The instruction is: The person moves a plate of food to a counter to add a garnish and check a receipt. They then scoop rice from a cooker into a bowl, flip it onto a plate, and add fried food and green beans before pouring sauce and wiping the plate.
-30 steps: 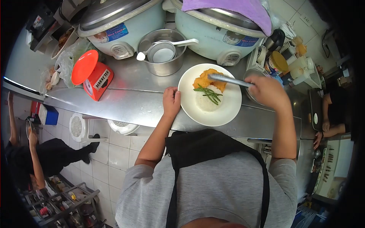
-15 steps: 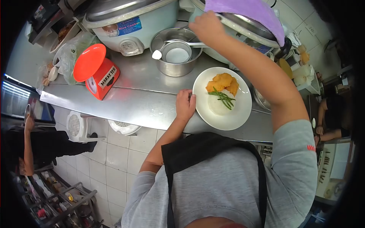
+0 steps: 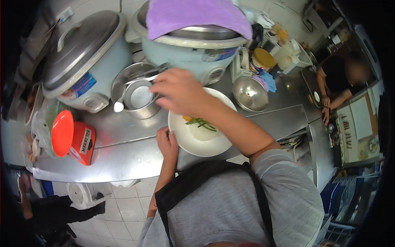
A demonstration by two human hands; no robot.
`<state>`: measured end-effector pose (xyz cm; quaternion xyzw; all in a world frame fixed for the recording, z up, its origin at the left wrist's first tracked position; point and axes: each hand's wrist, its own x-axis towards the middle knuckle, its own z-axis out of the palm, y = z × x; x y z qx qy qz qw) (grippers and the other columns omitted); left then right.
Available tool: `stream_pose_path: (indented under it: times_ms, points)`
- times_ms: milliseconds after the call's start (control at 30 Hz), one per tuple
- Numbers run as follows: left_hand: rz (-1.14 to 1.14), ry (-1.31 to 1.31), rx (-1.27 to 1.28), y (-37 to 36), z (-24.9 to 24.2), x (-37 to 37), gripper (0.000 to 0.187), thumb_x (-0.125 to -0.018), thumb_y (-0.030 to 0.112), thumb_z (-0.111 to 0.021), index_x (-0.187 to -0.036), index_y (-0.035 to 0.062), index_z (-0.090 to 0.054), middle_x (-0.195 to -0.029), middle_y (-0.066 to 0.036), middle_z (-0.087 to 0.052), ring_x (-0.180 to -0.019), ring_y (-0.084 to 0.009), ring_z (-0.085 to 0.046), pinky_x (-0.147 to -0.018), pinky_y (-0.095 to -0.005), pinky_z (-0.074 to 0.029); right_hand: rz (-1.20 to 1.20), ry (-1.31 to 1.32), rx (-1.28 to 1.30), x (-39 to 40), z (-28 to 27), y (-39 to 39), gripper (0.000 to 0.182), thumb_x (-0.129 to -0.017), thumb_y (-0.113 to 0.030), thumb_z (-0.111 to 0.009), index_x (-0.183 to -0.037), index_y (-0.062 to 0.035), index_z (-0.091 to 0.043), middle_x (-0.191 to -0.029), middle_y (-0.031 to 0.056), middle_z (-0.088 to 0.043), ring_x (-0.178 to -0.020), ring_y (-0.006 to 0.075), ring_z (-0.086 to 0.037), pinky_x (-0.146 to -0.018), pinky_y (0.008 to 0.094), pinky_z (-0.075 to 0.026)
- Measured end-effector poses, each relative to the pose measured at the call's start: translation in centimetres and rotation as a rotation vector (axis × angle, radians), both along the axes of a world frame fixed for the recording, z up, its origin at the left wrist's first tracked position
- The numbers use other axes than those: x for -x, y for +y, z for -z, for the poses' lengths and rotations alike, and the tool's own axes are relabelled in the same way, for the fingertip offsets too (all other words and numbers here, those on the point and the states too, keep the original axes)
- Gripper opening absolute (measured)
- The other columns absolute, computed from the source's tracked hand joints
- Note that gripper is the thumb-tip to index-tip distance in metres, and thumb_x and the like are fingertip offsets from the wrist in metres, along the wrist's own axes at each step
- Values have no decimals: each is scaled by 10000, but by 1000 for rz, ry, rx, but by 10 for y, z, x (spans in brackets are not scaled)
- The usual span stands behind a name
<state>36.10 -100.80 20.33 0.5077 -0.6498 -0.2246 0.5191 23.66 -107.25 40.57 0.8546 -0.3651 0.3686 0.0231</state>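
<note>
Since half a second ago the right hand [image 3: 177,91] has come back from the far rice cooker's lid and now hangs over the 11 o'clock edge of the plate [image 3: 193,142], just beside the steel bowl [image 3: 133,82]. Its fingers curl downward; whether they grip anything I cannot tell. The left hand [image 3: 166,142] is at the plate's 9 o'clock rim, fingers pressed on the edge, as before. Rice [image 3: 204,133], green beans [image 3: 203,122] and a bit of orange cutlet [image 3: 187,118] show on the plate, partly hidden by the right forearm. A small bowl [image 3: 140,95] and a white spoon [image 3: 119,106] sit inside the steel bowl. The plate rests near the front of the steel desk [image 3: 119,152]. At 9 o'clock stands a red scale [image 3: 76,138]; at 12 o'clock a cooker with a purple cloth [image 3: 193,16] on it.
</note>
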Motion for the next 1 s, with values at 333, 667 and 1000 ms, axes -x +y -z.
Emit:
stream_pose_path:
  times_ms: [333, 667, 1000]
  points:
    - [-229, -9, -29, 4, 21, 0, 223, -865, 167, -384, -958, -4, -493, -912, -93, -508, -775, -146, -471, -701, -258, -392, 808, -979, -334, 435, 88, 15, 554, -723, -187, -662, -1136, 67, -395, -1023, 142, -542, -908, 170, -525, -746, 286, -431]
    - [-701, 336, -251, 162, 3, 69, 243, -851, 218, -403, -994, 39, -483, -905, -46, -529, -715, -102, -486, -590, -225, -374, 799, -808, -140, 561, 156, -44, 654, -607, -277, -750, -1077, 70, -456, -1023, 165, -542, -890, 227, -544, -761, 323, -434]
    - [-79, 548, -1415, 346, 144, 137, 557, -858, 482, -298, -1192, 63, -449, -1217, -114, -449, -1136, -240, -395, -923, -339, -323, 613, -792, -149, 536, 125, -36, 585, -645, -201, -724, -1070, 64, -420, -1018, 146, -531, -888, 216, -542, -770, 302, -434]
